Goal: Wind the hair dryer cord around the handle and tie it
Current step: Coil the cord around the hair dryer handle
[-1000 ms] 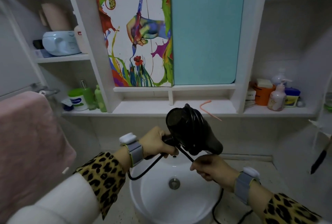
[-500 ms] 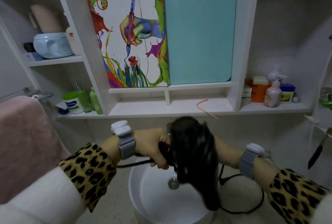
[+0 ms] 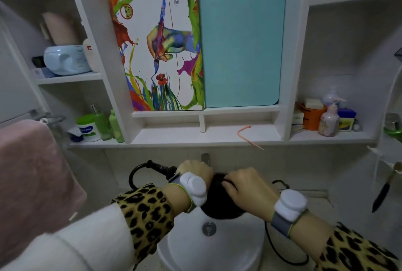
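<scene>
Far left we've got a pink towel [image 3: 32,166] hanging on a rail, with the white shelf unit [image 3: 195,142] running across behind everything. Low on the left shelf sit a green-lidded cream tub [image 3: 87,128] and a couple of green bottles [image 3: 114,126].

Moving in, the cord [image 3: 136,172] makes a black loop just left of our hands, coming out of the ribbed strain relief at the end of the handle [image 3: 163,169]. Our left hand [image 3: 194,172] has its grip closed around that handle, knuckles up, wrist tracker facing the camera.

The hair dryer [image 3: 219,205] itself sits between both hands, right above the white sink [image 3: 208,246]; mostly we only see the dark round body poking out under our wrists.

Our right hand [image 3: 245,188] is right beside the left, fingers curled down onto the top of the dryer body. It looks like the fingertips are pinching a bit of cord there, but it's black on black and kinda blurry, so we can't say for sure. More cord hangs down by the right wrist and swings in a loop along the sink's right side.

On the middle shelf, right of center, there's a pink hook-shaped thing [image 3: 248,134], and the far right shelf holds a pump bottle [image 3: 328,121] next to an orange container [image 3: 312,117].
</scene>
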`<state>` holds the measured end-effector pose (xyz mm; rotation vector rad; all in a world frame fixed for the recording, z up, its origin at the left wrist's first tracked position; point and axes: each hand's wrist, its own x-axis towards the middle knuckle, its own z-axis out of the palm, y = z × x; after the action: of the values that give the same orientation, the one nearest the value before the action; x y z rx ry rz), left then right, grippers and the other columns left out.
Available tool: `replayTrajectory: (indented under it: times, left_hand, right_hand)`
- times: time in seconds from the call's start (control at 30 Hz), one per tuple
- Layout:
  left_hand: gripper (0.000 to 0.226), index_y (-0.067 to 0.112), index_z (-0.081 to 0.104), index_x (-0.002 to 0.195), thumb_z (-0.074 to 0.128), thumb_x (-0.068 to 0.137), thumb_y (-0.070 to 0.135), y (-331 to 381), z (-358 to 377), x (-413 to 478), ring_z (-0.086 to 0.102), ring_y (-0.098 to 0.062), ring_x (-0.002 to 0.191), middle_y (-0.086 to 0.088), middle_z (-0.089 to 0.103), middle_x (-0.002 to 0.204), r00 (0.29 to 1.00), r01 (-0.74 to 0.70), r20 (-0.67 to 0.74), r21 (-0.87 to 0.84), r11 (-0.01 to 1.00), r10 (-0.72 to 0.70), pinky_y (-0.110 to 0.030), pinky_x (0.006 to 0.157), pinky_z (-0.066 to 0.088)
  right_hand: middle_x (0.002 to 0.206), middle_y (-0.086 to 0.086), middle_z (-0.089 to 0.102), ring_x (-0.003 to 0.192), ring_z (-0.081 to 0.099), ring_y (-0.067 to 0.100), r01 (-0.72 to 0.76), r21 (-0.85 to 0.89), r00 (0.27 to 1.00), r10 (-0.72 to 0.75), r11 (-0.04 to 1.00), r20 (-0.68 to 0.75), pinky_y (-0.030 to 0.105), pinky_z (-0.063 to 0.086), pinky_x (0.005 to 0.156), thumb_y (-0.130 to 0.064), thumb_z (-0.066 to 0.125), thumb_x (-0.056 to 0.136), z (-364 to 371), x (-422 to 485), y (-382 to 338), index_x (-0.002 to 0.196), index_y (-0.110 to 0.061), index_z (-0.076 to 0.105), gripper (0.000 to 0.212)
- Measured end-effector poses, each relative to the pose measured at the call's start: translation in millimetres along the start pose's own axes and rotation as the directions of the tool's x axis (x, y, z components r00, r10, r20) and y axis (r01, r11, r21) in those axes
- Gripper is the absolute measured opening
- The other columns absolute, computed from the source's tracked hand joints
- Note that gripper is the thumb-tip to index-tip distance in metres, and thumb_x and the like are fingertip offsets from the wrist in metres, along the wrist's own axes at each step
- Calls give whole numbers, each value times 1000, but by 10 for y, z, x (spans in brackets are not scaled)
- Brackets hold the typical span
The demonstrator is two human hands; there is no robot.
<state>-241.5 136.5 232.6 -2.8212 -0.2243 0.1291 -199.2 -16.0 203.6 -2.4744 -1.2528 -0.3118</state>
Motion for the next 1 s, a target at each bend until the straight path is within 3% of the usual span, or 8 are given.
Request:
replayTrajectory:
  times: [0.07, 0.17, 0.27, 0.43, 0.53, 0.63, 0.77, 1.0]
  left_hand:
    - [10, 19, 61, 75, 62, 85, 16, -57, 18, 76, 57, -18, 67, -2, 58, 74, 993, 103, 57, -72, 992, -99, -27, 58, 37]
    - [35, 20, 46, 49, 72, 73, 22, -45, 32, 184, 43, -12, 44, 1, 47, 49, 968, 209, 183, -199, 958, -173, -19, 45, 37]
    - [30, 22, 53, 50, 74, 71, 20, -13, 45, 205, 59, -11, 52, 3, 68, 63, 948, 276, 233, -262, 925, -216, -19, 52, 50]
    - [14, 17, 63, 65, 75, 69, 24, -72, 213, 212, 68, -18, 64, -3, 72, 73, 962, 269, 194, -546, 793, -193, -30, 67, 61]
    - [9, 12, 71, 65, 74, 70, 18, -90, 277, 193, 72, -16, 57, -2, 74, 64, 963, 271, 213, -711, 649, -168, -29, 58, 61]
    - [5, 10, 71, 61, 73, 64, 13, -142, 327, 157, 70, -15, 49, 0, 70, 52, 967, 238, 161, -840, 487, -195, -19, 43, 50]
    - [12, 9, 73, 67, 80, 61, 16, -198, 294, 69, 71, -18, 53, -7, 72, 59, 979, 184, 139, -916, 355, -149, -22, 48, 53]
    - [12, 15, 74, 63, 83, 64, 8, -314, 48, -143, 63, -15, 47, -4, 69, 55, 996, -38, -23, -984, 176, 91, -22, 52, 50]
  right_hand:
    - [90, 4, 71, 81, 64, 20, -21, 85, 995, 29, 996, -94, 29, 47, 69, -33, 39, 97, 110, -57, -58, 91, -14, 68, 35]
    - [91, 3, 73, 84, 66, 19, -76, 276, 977, 126, 958, -170, 35, 52, 74, -29, 44, 97, 230, -146, -91, 96, -14, 70, 30]
    - [96, -3, 74, 90, 67, 13, -166, 461, 942, 278, 872, -188, 30, 54, 79, -27, 54, 94, 300, -199, -96, 106, -19, 72, 24]
    - [77, -10, 72, 74, 65, -6, -221, 672, 903, 409, 707, -134, 4, 46, 68, -20, 62, 91, 352, -188, -151, 105, -20, 73, 18]
    - [68, -5, 70, 54, 60, -2, -220, 832, 890, 455, 508, -42, 10, 44, 57, -19, 62, 91, 419, -208, -193, 96, -26, 73, 14]
    - [65, 1, 65, 44, 46, 9, -200, 934, 903, 427, 297, 58, 19, 41, 48, -16, 59, 93, 544, -274, -140, 88, -26, 75, 19]
    - [62, 5, 51, 46, 34, 14, -269, 963, 907, 332, -20, 260, 23, 31, 45, -30, 62, 87, 680, -336, -70, 90, -9, 75, 25]
    - [57, 3, 51, 45, 38, 11, -350, 924, 915, 158, -153, 373, 23, 34, 47, -32, 64, 79, 649, -244, 73, 77, -6, 74, 28]
